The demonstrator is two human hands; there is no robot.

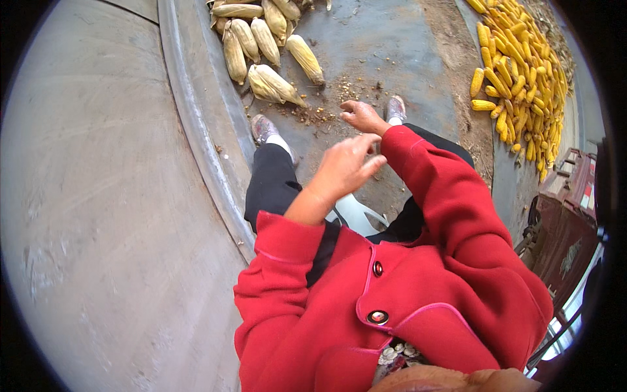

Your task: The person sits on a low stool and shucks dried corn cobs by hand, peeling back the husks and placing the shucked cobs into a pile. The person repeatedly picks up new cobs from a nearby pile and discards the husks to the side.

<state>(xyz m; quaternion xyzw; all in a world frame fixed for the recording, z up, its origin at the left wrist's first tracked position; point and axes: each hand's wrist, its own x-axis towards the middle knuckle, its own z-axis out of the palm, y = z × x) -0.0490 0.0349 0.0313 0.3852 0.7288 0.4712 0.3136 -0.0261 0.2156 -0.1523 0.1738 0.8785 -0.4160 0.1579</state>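
My left hand (347,164) hovers over my lap with thumb and index finger spread, and nothing shows between them. Its fingertips come close to the cuff of my right red sleeve (401,147); whether they touch it is unclear. Beyond it, my right hand (363,117) is held out above the floor, its fingers loosely bent apart and no object visible in it. Ahead on the floor lie several corn cobs in dry husks; the nearest husked-over cob (275,85) points toward my hands, and another cob (306,59) rests just behind it.
A large heap of bare yellow corn cobs (524,83) spreads at the right. Loose kernels (347,90) and debris litter the floor by my shoes. A raised ledge (191,122) runs along my left. A worn reddish machine or box (563,215) stands at the right. Below me is a white seat (360,215).
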